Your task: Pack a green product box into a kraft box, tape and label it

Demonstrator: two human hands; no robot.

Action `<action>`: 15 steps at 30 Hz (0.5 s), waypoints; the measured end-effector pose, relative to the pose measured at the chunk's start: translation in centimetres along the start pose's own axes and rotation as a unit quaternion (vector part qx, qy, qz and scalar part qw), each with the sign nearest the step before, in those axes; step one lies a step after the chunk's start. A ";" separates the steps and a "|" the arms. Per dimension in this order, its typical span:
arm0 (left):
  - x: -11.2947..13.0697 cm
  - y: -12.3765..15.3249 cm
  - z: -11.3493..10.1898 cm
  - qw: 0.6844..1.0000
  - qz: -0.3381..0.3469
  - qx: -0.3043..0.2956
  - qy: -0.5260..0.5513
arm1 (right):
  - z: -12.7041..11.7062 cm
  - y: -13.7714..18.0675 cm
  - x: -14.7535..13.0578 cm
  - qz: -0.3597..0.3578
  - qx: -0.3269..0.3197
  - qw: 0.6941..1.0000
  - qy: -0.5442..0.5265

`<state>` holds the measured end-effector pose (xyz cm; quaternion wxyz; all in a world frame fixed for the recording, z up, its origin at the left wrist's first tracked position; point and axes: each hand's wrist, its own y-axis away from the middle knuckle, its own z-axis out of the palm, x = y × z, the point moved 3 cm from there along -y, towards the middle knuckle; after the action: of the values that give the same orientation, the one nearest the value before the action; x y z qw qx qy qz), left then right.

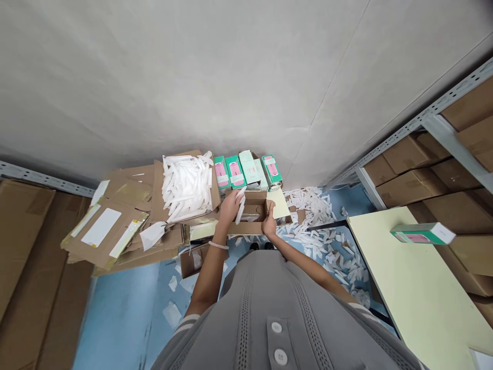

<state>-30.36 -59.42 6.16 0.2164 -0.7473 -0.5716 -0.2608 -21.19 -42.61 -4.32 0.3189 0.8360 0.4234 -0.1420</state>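
Head view: left fingers [234, 195] pinch white strips [241, 209], right fingers [270, 207] a carton [248, 228], near unreadably labelled green boxes [235, 172].

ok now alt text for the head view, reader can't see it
Left hand holds white strips at an open carton, gripped by the right hand. Green boxes are behind, a strip-filled box sits left, and more strips litter the blue floor.

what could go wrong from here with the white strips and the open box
The white strips in the left hand might slip and join the loose strips on the floor. The right hand holds the edge of the open box; a tug could tilt it. The heaped pile nearby might spill if the left arm bumps it.
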 end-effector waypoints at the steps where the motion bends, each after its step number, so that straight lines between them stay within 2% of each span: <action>1: -0.4 0.0 0.3 1.000 -0.009 -0.005 0.001 | 0.0 0.0 0.0 0.002 -0.002 1.000 -0.001; 5: -1.8 0.4 2.1 0.997 -0.039 -0.064 -0.003 | -0.1 0.0 -0.1 0.009 -0.009 1.000 -0.004; 9: -1.4 1.7 3.4 0.992 -0.031 -0.126 -0.001 | -0.3 0.2 -0.4 0.017 -0.021 1.000 0.002; 15: 1.4 3.4 2.6 0.992 0.017 -0.120 0.023 | -0.5 0.4 -0.4 0.015 -0.023 1.000 0.001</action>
<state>-26.41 -57.63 4.94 0.1423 -0.7713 -0.5185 -0.3407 -21.15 -42.65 -3.57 0.3397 0.8350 0.4141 -0.1260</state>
